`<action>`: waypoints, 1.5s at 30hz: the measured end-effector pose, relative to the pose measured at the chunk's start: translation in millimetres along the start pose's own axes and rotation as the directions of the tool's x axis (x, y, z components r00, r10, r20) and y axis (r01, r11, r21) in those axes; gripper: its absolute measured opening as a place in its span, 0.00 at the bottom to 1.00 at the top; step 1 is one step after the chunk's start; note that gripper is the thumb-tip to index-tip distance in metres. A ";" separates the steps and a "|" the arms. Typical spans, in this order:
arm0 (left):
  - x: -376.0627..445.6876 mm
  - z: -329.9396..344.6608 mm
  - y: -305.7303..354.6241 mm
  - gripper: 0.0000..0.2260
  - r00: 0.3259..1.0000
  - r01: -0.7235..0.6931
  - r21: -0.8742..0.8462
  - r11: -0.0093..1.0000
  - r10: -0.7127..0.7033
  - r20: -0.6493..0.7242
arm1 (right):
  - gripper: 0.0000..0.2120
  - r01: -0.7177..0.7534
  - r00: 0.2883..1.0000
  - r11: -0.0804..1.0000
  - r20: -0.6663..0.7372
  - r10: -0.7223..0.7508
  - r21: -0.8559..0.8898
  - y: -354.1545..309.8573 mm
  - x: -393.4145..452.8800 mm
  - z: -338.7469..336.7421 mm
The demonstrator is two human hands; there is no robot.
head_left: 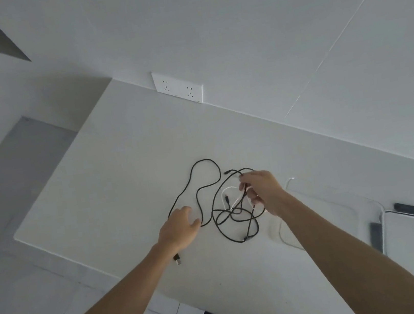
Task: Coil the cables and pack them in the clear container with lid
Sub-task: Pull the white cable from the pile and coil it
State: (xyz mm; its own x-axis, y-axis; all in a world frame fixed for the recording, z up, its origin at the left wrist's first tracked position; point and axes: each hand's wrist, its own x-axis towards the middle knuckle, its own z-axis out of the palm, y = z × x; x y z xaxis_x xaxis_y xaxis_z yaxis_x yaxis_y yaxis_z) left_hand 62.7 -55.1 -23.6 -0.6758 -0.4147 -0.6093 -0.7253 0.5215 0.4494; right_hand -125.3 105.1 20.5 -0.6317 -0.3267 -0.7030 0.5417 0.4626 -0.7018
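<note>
**Right hand in the tangle, left hand on the long black run**

The cables lie loose on the white table (111,171), uncoiled, so by my reading the task is at its start and the work in hand is separating one lead from the knot.

Taking the wall socket (177,87) as landmark: the knot of cables (233,217) lies well below it and slightly to the right, toward the person. The right hand (262,191) is at the knot's upper right edge, fingers curled and pinching a black strand, with a white cable (233,198) running close by the fingers; whether it holds that one too I cannot tell. The left hand (181,226) sits below the socket, left of the knot, fingers loosely bent over the black cable (191,183); a firm grip is not visible.

That cable's long loop runs up from the left hand toward the socket and back down into the knot; its USB plug (177,260) lies free just beyond the left wrist. The left hand is nearer that end.

The clear container (324,209) and its lid (413,236) sit far right of the socket, beyond the right forearm
</note>
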 end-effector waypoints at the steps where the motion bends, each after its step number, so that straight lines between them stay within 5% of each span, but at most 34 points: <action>1: 0.0 -1.5 1.6 0.20 1.000 0.011 0.008 1.000 -0.011 0.013 | 0.06 0.020 1.000 0.998 -0.013 -0.019 0.053 -6.9 -6.1 -7.7; 5: -3.3 -8.0 20.5 0.13 1.000 -0.021 0.014 1.000 0.021 0.020 | 0.05 0.066 0.998 0.990 -0.003 -0.066 0.123 -31.0 -30.8 -33.9; 9: -14.0 -27.0 72.7 0.14 0.976 -0.191 -0.069 0.979 0.182 -0.116 | 0.05 0.168 0.978 0.982 0.106 -0.177 0.084 -52.3 -60.2 -51.9; 12: -31.4 -47.2 125.0 0.18 0.934 -0.320 -0.234 0.918 0.265 -0.238 | 0.05 0.235 0.955 0.967 0.164 -0.249 0.097 -62.4 -79.2 -58.2; 17: -49.9 -61.5 178.7 0.12 0.907 -0.404 -0.544 0.735 0.401 -0.131 | 0.10 0.302 0.911 0.953 0.300 -0.283 -0.019 -64.0 -99.1 -65.8; 21: -46.8 -60.6 176.4 0.11 0.903 -0.430 -0.489 0.759 0.366 -0.226 | 0.10 0.279 0.938 0.960 0.207 -0.277 0.024 -54.1 -96.1 -75.0; 24: -39.2 -62.5 166.2 0.12 0.868 -0.442 -0.391 0.808 0.275 -0.414 | 0.06 0.328 0.945 0.917 0.068 -0.321 -0.228 -46.2 -93.6 -76.7; 27: -27.4 -69.7 155.8 0.15 0.867 -0.368 -0.368 0.854 0.172 -0.467 | 0.09 0.355 0.910 0.742 0.030 -0.412 -0.568 -38.4 -89.8 -78.4; 31: -23.2 -61.1 153.8 0.18 0.908 -0.280 -0.230 0.932 0.179 -0.379 | 0.14 0.371 0.832 0.287 0.179 -0.526 -0.883 -35.4 -85.1 -79.8; 33: -32.8 -58.8 164.3 0.13 0.903 -0.338 -0.322 0.884 0.208 -0.377 | 0.13 0.341 0.805 0.122 0.222 -0.550 -0.932 -43.5 -85.4 -78.2; 35: -42.3 -60.4 178.1 0.21 0.933 -0.345 -0.505 0.791 0.229 -0.278 | 0.13 0.347 0.759 0.066 0.238 -0.606 -0.936 -53.6 -89.1 -77.0; 37: -51.0 -62.8 190.9 0.24 0.964 -0.265 -0.690 0.674 0.211 -0.165 | 0.12 0.427 0.732 0.218 0.194 -0.653 -0.878 -63.3 -95.6 -76.6; 40: -56.9 -69.9 208.7 0.27 0.966 -0.236 -0.781 0.578 0.229 -0.122 | 0.12 0.569 0.801 0.677 0.130 -0.584 -0.467 -84.6 -113.2 -75.8; 42: -65.1 -82.8 222.4 0.30 0.939 -0.318 -0.771 0.552 0.297 -0.174 | 0.12 0.608 0.792 0.761 0.101 -0.602 -0.227 -101.9 -131.2 -74.8; 45: -73.6 -105.5 239.5 0.33 0.903 -0.395 -0.758 0.519 0.370 -0.217 | 0.13 0.694 0.720 0.719 -0.034 -0.693 0.037 -140.6 -159.0 -77.5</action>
State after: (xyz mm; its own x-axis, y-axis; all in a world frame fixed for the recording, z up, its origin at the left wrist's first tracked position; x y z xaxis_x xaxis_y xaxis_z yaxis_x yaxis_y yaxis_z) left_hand -75.1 21.7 197.8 -0.9072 -0.3437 -0.2425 -0.2095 -0.1308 0.9690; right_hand -144.0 155.8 239.9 -0.8490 -0.5282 -0.0164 -0.0281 0.0761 -0.9967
